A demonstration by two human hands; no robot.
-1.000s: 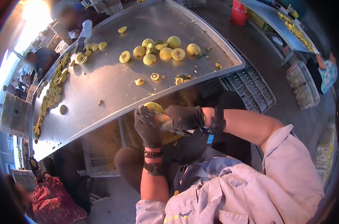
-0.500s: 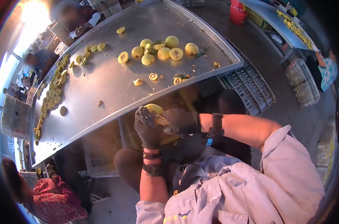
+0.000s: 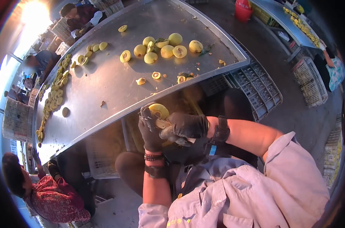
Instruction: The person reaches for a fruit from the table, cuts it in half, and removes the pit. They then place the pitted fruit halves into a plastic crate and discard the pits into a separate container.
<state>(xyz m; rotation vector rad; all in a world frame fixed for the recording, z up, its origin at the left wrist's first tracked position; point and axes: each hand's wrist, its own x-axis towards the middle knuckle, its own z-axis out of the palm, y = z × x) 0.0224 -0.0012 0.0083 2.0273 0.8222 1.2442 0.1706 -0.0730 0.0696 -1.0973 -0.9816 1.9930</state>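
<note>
Both my hands wear dark gloves and work close together just off the table's near edge. My left hand (image 3: 150, 131) is wrapped round a yellow, peach-like fruit half (image 3: 159, 110), its cut face turned up. A small tool with a flat, light brown blade (image 3: 163, 124) is clenched in my right hand (image 3: 185, 126). The blade points at the fruit, right at its lower rim by my left fingers. A pale end of the tool shows below my right fist, and the rest of its handle is hidden.
On the metal table (image 3: 107, 85) lie whole and halved yellow fruits (image 3: 166, 51), with scraps (image 3: 141, 81) nearer me. Many halves (image 3: 54, 98) line the left edge. A plastic crate (image 3: 254, 85) stands under the right corner. A person in red (image 3: 54, 197) sits at lower left; others work beyond.
The fruit half's cut face now shows more, and my right hand has turned so the blade is plainer. The person at lower left has an arm at the table edge.
</note>
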